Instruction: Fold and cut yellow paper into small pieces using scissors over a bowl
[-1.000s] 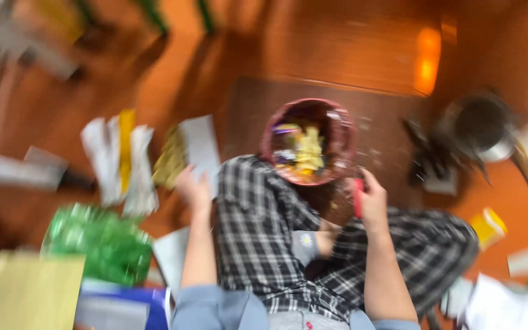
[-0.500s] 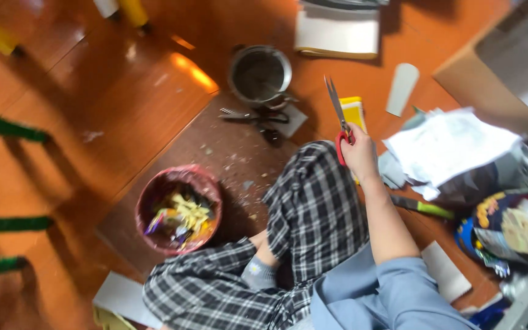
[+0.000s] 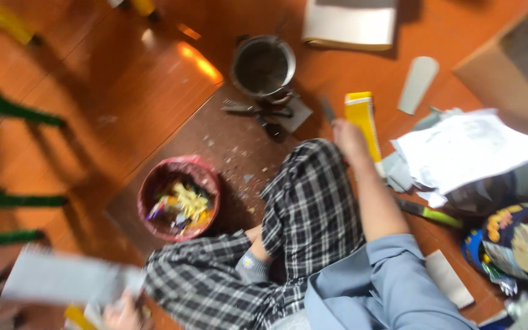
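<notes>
Right hand (image 3: 348, 133) clenched on scissors (image 3: 327, 110), blade pointing toward the metal pot (image 3: 263, 65), beside a yellow pack (image 3: 362, 119) on the floor. Left hand (image 3: 120, 313) grasps a blurred white sheet (image 3: 68, 280). Advisable: keep blades away from the knee.

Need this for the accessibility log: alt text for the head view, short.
Seated on a wooden floor in plaid trousers, a person reaches the right hand to a yellow box, while the left hand holds a grey sheet; a red bowl of scraps sits ahead.
</notes>
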